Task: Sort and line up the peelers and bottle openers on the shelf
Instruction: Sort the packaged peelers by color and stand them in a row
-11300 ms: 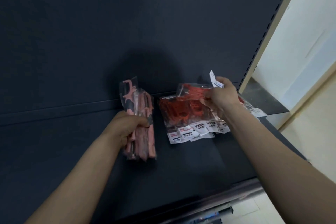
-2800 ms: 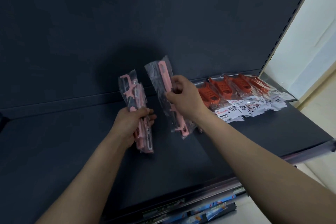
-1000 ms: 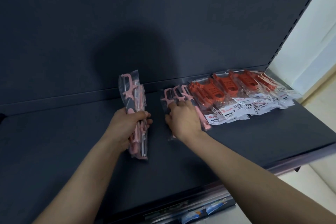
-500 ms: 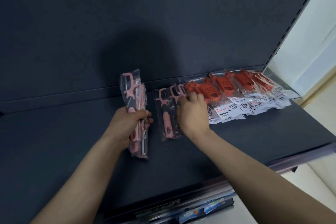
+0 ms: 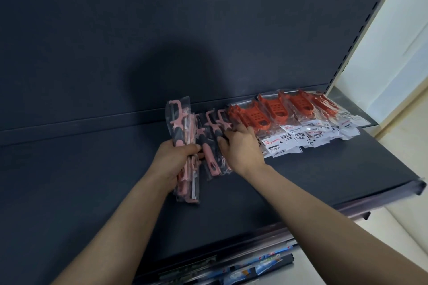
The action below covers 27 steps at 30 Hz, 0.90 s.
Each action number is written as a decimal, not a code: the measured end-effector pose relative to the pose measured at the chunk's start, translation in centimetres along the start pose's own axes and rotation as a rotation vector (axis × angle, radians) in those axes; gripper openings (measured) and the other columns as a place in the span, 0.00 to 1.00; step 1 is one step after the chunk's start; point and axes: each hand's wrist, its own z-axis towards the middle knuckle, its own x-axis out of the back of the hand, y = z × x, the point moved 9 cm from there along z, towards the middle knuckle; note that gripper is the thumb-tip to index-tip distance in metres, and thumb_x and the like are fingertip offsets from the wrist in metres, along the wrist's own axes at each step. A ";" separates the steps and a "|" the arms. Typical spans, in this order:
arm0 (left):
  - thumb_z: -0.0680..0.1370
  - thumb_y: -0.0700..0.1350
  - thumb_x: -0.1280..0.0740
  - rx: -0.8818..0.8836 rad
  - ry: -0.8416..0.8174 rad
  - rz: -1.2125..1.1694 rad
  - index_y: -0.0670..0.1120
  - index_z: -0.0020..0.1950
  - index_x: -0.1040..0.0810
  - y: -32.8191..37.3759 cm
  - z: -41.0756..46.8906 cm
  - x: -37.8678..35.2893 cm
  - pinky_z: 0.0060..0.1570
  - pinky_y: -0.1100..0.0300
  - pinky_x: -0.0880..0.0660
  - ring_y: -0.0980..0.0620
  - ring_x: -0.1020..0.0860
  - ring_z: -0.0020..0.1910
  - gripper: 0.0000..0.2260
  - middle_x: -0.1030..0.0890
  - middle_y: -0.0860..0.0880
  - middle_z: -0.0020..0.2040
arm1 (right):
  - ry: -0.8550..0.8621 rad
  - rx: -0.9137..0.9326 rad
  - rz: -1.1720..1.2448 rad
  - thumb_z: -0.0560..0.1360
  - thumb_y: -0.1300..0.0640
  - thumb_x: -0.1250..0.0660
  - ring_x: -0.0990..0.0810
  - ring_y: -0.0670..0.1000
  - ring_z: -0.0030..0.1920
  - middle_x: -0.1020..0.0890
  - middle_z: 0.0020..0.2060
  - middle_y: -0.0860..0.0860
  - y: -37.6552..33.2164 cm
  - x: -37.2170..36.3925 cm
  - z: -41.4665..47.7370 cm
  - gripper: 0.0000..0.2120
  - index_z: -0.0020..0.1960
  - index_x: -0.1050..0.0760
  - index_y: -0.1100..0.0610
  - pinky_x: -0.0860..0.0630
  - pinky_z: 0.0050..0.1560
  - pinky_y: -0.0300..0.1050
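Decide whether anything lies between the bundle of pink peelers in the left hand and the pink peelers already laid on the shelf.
Nothing visible does. The left hand grips the peeler bundle right beside the laid peelers. The right hand rests on their right side, by the orange bottle openers, not between them.

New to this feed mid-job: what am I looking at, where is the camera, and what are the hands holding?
No machine here: one camera worn on a person's head looks down at their bare hands. The left hand grips a bundle of bagged pink utensils. The right hand rests on the laid-out pink utensils lying on the dark shelf. Right of them lies an overlapping row of bagged orange utensils with white labels. Which are peelers or openers, I cannot tell.
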 end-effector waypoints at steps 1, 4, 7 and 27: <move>0.73 0.32 0.31 -0.007 0.014 -0.012 0.36 0.51 0.22 0.0 0.1 0.1 0.31 0.61 0.22 0.47 0.16 0.39 0.08 0.16 0.40 0.42 | -0.002 0.011 0.000 0.79 0.51 0.42 0.34 0.59 0.59 0.28 0.59 0.57 0.0 -0.1 0.0 0.15 0.57 0.23 0.59 0.34 0.60 0.49; 0.73 0.34 0.31 -0.037 0.069 -0.030 0.37 0.53 0.22 0.4 0.5 0.7 0.32 0.59 0.22 0.48 0.17 0.39 0.10 0.16 0.40 0.44 | -0.017 0.028 0.020 0.79 0.52 0.42 0.36 0.57 0.59 0.30 0.60 0.56 0.0 -0.4 0.2 0.14 0.60 0.24 0.56 0.32 0.59 0.49; 0.74 0.35 0.32 -0.042 0.084 -0.027 0.37 0.54 0.22 0.8 1.2 0.6 0.34 0.58 0.21 0.49 0.18 0.38 0.10 0.17 0.40 0.43 | -0.029 0.035 0.010 0.80 0.52 0.43 0.36 0.57 0.59 0.31 0.60 0.55 0.1 -0.7 0.5 0.14 0.58 0.23 0.57 0.32 0.60 0.49; 0.74 0.32 0.33 -0.062 -0.135 -0.011 0.40 0.48 0.20 3.3 -0.3 0.3 0.30 0.62 0.22 0.52 0.19 0.31 0.06 0.17 0.46 0.34 | -0.161 0.108 0.827 0.75 0.56 0.33 0.21 0.39 0.39 0.17 0.36 0.45 -5.9 0.7 1.3 0.06 0.44 0.18 0.56 0.27 0.41 0.30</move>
